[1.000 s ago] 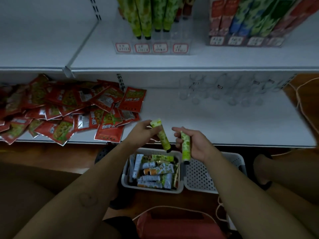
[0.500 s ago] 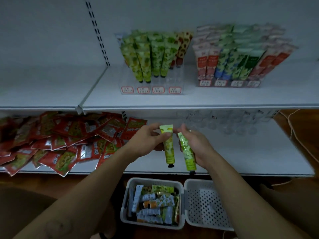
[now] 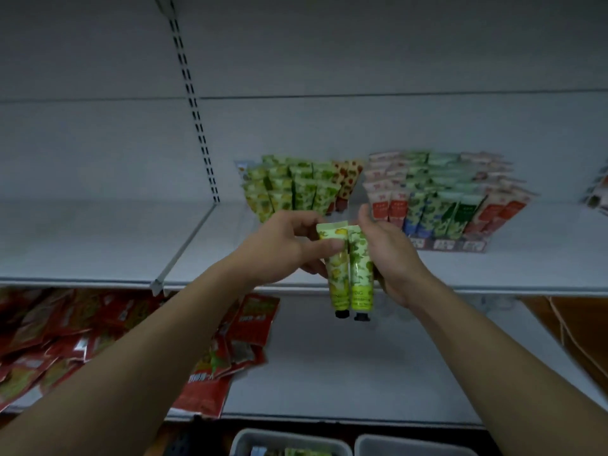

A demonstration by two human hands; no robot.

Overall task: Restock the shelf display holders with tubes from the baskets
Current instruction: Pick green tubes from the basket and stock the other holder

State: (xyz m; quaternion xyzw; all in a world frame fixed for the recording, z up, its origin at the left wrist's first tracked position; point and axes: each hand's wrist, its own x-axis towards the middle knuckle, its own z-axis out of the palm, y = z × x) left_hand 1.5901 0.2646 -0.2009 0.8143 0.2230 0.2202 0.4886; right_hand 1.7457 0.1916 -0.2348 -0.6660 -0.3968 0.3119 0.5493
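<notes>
My left hand pinches a yellow-green tube near its crimped top, cap hanging down. My right hand holds a second green tube right beside it; the two tubes touch side by side. Both hands are raised in front of the upper shelf, just below the clear display holder packed with green tubes. A second holder with red, blue and green tubes stands to the right. Two grey baskets show at the bottom edge, the left basket holding tubes, the right basket only partly seen.
Red snack packets lie heaped on the left of the lower shelf. A slotted upright rail runs up the back wall. A cord hangs at the right. More packets show at the far right edge.
Both hands have risen from above the baskets to the upper shelf and drawn together, so the two tubes now touch. The view has tilted up, leaving the baskets at the bottom edge.
</notes>
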